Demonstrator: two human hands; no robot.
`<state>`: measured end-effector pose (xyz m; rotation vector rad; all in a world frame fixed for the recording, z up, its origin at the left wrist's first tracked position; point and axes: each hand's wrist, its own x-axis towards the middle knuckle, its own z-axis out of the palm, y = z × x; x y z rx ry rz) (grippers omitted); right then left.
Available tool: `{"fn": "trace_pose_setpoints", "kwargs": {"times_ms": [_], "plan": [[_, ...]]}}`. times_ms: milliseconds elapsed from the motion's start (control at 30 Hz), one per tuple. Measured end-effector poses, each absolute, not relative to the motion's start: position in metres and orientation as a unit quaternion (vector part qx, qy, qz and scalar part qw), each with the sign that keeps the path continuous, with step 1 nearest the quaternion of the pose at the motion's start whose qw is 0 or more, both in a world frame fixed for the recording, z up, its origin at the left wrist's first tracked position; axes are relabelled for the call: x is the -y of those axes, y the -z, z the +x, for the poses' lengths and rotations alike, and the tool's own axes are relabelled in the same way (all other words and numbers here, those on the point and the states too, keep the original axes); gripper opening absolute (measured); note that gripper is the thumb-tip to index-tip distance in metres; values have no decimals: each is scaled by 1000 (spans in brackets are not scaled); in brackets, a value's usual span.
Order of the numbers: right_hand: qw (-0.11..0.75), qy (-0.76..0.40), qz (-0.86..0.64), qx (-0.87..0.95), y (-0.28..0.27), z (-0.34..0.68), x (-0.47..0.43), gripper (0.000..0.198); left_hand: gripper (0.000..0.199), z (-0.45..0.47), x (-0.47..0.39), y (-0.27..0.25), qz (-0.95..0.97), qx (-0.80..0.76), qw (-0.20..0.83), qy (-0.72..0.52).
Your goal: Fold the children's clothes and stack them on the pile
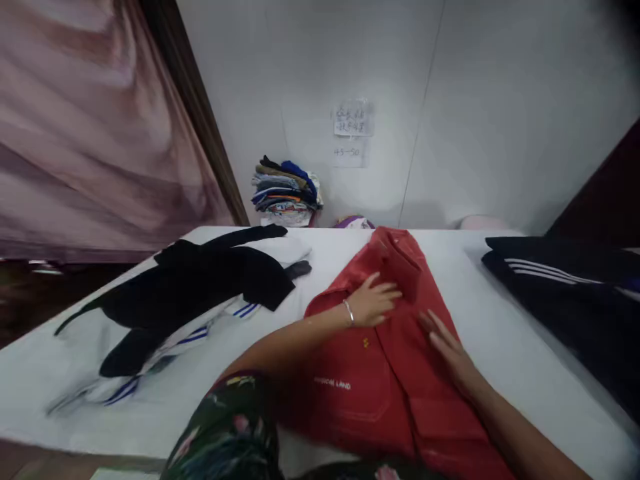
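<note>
A red jacket (350,400) with a collar and small white lettering lies spread on the white table (280,340) in front of me, its collar end away from me. My left hand (373,303), with a bracelet at the wrist, is over the jacket just below the collar, fingers apart and holding nothing. To its right, my right hand (449,347) is over the jacket's right side, fingers stretched out and slightly blurred. Whether either palm touches the cloth I cannot tell. The near end of the jacket is partly hidden by my arms.
Black clothing (200,287) lies at left over white clothing with blue stripes (187,339). A dark garment with white stripes (565,300) is at right. A folded clothes stack (285,190) stands at the back by the wall, which bears paper notes (351,133). A pink curtain (95,133) hangs at left.
</note>
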<state>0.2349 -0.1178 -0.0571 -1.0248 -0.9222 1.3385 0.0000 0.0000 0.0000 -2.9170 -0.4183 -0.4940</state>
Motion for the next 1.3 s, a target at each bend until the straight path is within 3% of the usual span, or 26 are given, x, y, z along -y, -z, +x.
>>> {"fn": "trace_pose_setpoints", "kwargs": {"times_ms": [133, 333, 500, 633, 967, 1133, 1300], "plan": [[604, -623, -403, 292, 39, 244, 109, 45, 19, -6, 26, 24, -982, 130, 29, 134], [615, -608, -407, 293, 41, 245, 111, 35, 23, -51, 29, 1, -912, 350, -22, 215], [575, -580, -480, 321, 29, 244, 107, 31, 42, -102, 34, 3, -793, 582, -55, 171], [546, -559, -501, 371, -17, 257, 85, 26, 57, -124, 44, 10, -730, 666, -111, 106], [604, -490, -412, 474, -154, 270, 19, 13, 48, -122, 61, 4, -680, 711, -165, 68], [615, -503, -441, 417, -150, 266, 17, 11, 51, -119, 60, 4, -710, 690, -97, 97], [557, -520, -476, 440, -136, 235, 23, 5, 77, -80, 56, -1, -758, 623, -54, 184]]}}
